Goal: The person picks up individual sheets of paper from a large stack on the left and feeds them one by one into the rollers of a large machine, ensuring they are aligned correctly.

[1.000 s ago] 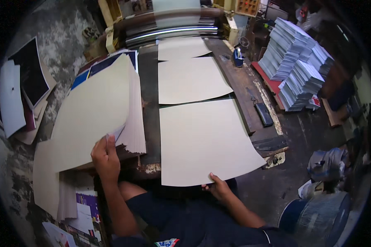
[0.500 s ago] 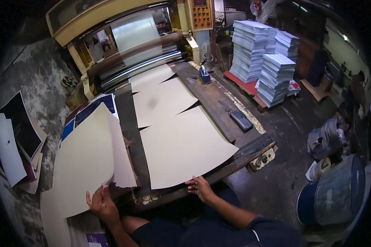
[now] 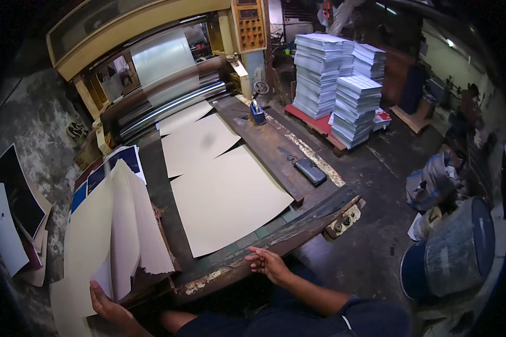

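Observation:
My left hand (image 3: 109, 308) is at the near end of a stack of cream sheets (image 3: 152, 241), closed on the edge of a top sheet (image 3: 90, 236). That sheet bows up and leftward off the stack, showing its paler underside. My right hand (image 3: 269, 265) holds nothing; its fingers are apart, just off the near edge of the feed table. Past it lies a cream sheet (image 3: 230, 196) on the table. More sheets overlap beyond it in a row, up to the metal roller (image 3: 180, 106) of the machine.
A dark case (image 3: 310, 171) and a blue tape dispenser (image 3: 257, 112) rest on the table's right side. Tall paper stacks (image 3: 320, 78) stand on a red pallet at the back right. A blue drum (image 3: 450, 255) is at right. Loose sheets (image 3: 8, 224) lean by the left wall.
My left hand has moved left and down with the sheet's edge, opening a gap above the stack. The row of sheets has advanced toward the rollers. My right hand remains beside the table edge.

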`<act>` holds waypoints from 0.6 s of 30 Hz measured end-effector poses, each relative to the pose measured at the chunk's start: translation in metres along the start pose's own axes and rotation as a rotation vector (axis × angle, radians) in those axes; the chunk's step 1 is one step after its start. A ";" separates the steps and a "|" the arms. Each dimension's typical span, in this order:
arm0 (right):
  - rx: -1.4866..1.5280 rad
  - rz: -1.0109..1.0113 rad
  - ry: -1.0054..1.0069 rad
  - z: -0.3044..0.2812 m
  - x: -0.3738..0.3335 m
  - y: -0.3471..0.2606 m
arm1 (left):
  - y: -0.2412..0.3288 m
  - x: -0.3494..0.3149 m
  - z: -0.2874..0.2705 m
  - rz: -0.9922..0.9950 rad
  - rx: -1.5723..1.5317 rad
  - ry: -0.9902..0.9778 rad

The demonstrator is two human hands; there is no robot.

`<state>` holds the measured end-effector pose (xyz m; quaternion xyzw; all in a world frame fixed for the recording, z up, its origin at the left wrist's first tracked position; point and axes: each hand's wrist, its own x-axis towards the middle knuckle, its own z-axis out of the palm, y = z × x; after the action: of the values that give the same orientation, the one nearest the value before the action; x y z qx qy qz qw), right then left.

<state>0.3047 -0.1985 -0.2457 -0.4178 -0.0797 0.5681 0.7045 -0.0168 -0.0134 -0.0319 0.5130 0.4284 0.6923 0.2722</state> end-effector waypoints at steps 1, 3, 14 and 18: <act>-0.006 -0.009 -0.024 0.004 -0.001 -0.003 | -0.008 0.002 -0.016 0.046 0.182 -0.020; -0.025 -0.019 -0.065 0.012 -0.001 -0.011 | -0.019 -0.014 -0.017 0.217 0.202 -0.123; -0.083 -0.110 -0.618 0.070 -0.031 -0.068 | 0.072 -0.043 0.006 0.655 0.238 -1.388; -0.186 0.117 -0.251 0.059 -0.041 -0.062 | 0.075 -0.061 0.015 0.767 0.416 -1.197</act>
<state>0.3011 -0.2050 -0.1509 -0.4107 -0.1948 0.6460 0.6133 0.0221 -0.0944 0.0058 0.9573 0.1196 0.2452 0.0956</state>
